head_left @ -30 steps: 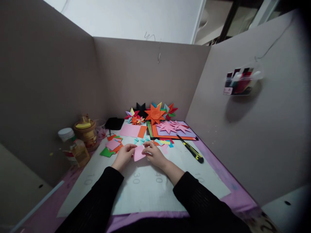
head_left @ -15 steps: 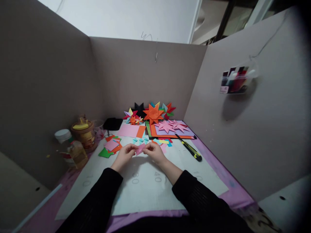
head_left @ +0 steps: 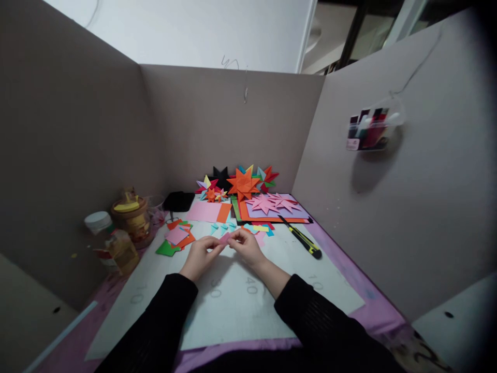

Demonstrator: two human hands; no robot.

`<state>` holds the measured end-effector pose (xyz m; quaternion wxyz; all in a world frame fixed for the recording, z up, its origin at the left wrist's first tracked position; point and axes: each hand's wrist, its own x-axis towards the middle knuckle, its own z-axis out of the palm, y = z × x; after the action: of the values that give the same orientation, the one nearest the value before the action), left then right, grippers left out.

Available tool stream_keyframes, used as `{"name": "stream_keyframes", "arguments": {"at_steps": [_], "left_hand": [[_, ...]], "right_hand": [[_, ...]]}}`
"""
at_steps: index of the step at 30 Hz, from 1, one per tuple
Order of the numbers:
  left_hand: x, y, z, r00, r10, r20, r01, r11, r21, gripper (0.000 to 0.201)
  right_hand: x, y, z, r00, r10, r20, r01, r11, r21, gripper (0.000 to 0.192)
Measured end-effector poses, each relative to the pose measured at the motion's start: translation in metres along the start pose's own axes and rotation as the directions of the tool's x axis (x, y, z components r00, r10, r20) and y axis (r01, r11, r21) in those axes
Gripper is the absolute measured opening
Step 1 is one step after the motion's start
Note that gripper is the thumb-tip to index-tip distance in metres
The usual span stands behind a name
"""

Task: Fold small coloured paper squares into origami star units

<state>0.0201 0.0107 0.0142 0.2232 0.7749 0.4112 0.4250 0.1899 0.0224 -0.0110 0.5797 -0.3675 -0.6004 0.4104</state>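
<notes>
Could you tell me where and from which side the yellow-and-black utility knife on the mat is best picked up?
Grip the utility knife around the middle of its long handle, coming from above with fingers across its width. It lies flat on the mat, slanting away to the left, right of the right hand, with nothing touching its sides.

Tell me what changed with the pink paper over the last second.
The pink paper went from a broad piece lying on the white mat to a small folded bit lifted between left hand and right hand. Both hands kept hold; stars, knife unmoved.
</notes>
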Motion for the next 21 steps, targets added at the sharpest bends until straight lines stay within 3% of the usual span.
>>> {"name": "stream_keyframes", "arguments": {"at_steps": [4,10,14,21], "left_hand": [[0.0013,0.0021,-0.0008,0.997,-0.074,0.033,0.075,0.996,-0.042,0.024],[0.0021,0.0042,0.0023,0.995,-0.065,-0.071,0.056,0.991,-0.118,0.026],[0.0002,0.0052,0.0029,0.991,-0.112,-0.068,0.103,0.986,-0.129,0.025],[-0.0007,0.0078,0.0036,0.972,-0.227,-0.060,0.214,0.961,-0.172,0.030]], "right_hand": [[0.0008,-0.0027,0.0005,1.000,-0.012,-0.017,0.014,0.997,0.082,0.012],[0.0011,-0.0026,0.0022,0.994,0.038,-0.104,-0.030,0.996,0.081,0.012],[0.0007,-0.0028,0.0037,0.987,0.059,-0.152,-0.045,0.994,0.095,0.013],[-0.0004,-0.0032,0.0056,0.987,0.069,-0.147,-0.054,0.993,0.105,0.012]]}}
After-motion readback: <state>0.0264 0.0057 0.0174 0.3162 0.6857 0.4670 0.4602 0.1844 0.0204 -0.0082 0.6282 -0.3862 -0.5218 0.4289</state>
